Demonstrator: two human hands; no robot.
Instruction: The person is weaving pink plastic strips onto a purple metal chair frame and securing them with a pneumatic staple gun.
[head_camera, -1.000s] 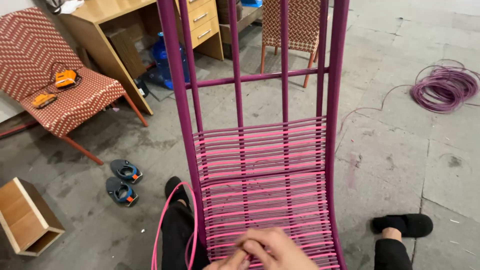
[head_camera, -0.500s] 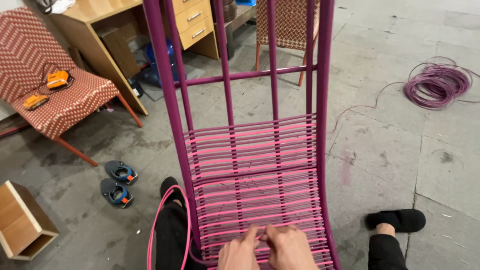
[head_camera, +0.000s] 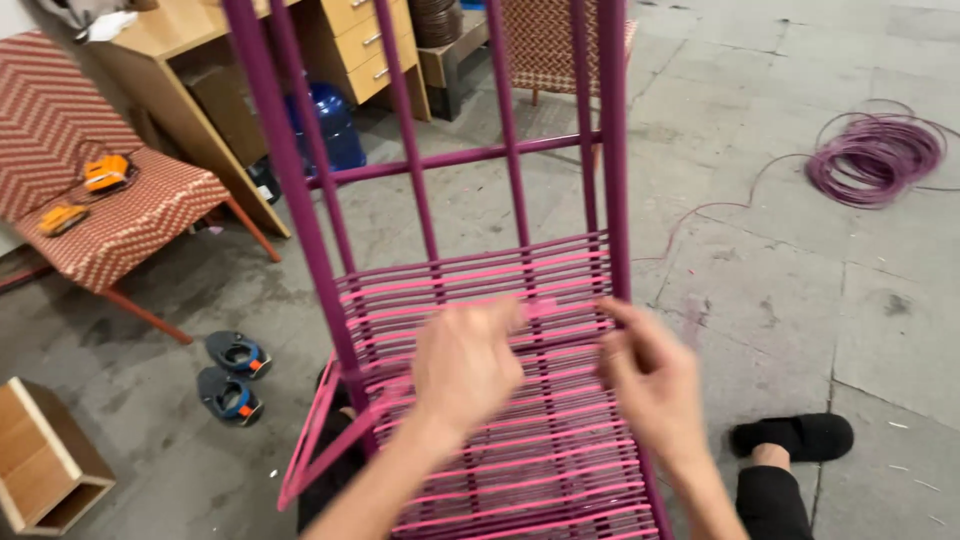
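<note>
Grey concrete floor (head_camera: 780, 290), stained and cracked, spreads under a workshop cluttered with furniture. Over it stands a purple metal frame (head_camera: 300, 200) of round tubes, with pink plastic cord (head_camera: 480, 285) strung across it in tight, even rows that form a ribbed panel.

Both hands are raised in front of that woven panel and are blurred. The left hand (head_camera: 465, 365) is loosely curled, fingers drawn together over the pink rows; whether it grips a strand I cannot tell. The right hand (head_camera: 645, 375) sits just beside the frame's right tube, fingers bent and pinched toward the thumb at the cord's edge; a firm grip cannot be made out.

Below the left hand, a loose loop of pink cord (head_camera: 310, 450) hangs off the frame's side. Farther left of it lie two dark sandals (head_camera: 232, 375) with blue and orange trim, and a small wooden box (head_camera: 45, 470). Beyond them is a bench (head_camera: 110, 215) with a red-and-white zigzag weave, carrying two orange tools (head_camera: 105, 172). Below and right of the right hand, a foot in a black slipper (head_camera: 795, 437) rests on the floor. Well above and to the right of that hand lies a round coil of purple cord (head_camera: 875, 150). Behind the frame stand a wooden desk (head_camera: 230, 60) with drawers and a blue water jug (head_camera: 325, 130).
</note>
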